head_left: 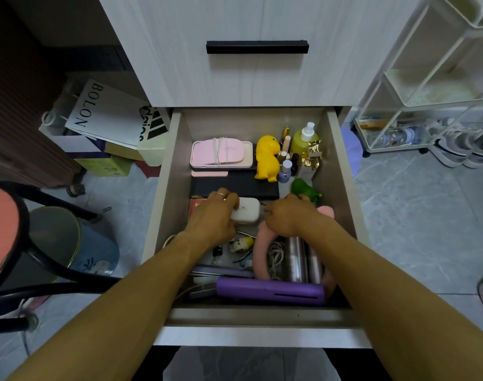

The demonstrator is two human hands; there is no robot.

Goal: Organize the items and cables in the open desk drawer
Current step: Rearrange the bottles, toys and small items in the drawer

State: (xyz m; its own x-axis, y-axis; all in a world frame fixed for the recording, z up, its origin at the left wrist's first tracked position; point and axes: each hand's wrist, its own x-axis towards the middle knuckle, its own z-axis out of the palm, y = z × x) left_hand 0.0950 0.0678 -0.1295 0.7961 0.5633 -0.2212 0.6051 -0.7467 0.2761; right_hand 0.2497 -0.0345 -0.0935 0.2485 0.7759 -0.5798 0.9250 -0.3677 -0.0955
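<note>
Both my hands reach into the open drawer point(163, 171). My left hand point(213, 215) grips a small white case point(247, 211) near the drawer's middle. My right hand point(287, 215) is curled over the top of a pink curved plush item point(261, 257); what its fingers hold is hidden. A loose white cable point(276, 257) lies inside the pink curve, beside two metallic cylinders point(296, 259). At the back sits a pink case point(221, 154) with a white cable wrapped round it. A purple case point(270, 291) lies along the front.
A yellow toy point(268, 158), a green spray bottle point(303, 138), small bottles point(285, 169), a green toy point(303, 188) and a black flat box point(235, 188) fill the back. Bags and boxes point(105, 114) stand left; a chair point(28, 243) at near left; a white rack point(427, 92) right.
</note>
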